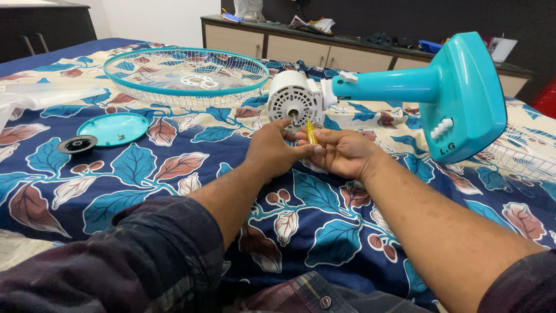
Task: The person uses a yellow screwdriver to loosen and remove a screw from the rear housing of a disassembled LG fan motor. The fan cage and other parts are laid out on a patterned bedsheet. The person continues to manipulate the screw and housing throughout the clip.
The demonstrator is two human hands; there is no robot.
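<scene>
Here our left hand and right hand pinch a thin yellow screwdriver together just below the white motor housing; light, stiff, slippery; we grip mid-handle.

Odds and ends lying about the bed

A wire fan guard, teal round cover and black ring cap are sitting on the leaf-patterned bedspread; a cluttered sideboard is standing behind.

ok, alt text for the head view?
Two bare hands, left hand and right hand, hold a small yellow tool at the white fan motor on a leaf-print bedsheet; a teal grille lies behind.
</scene>
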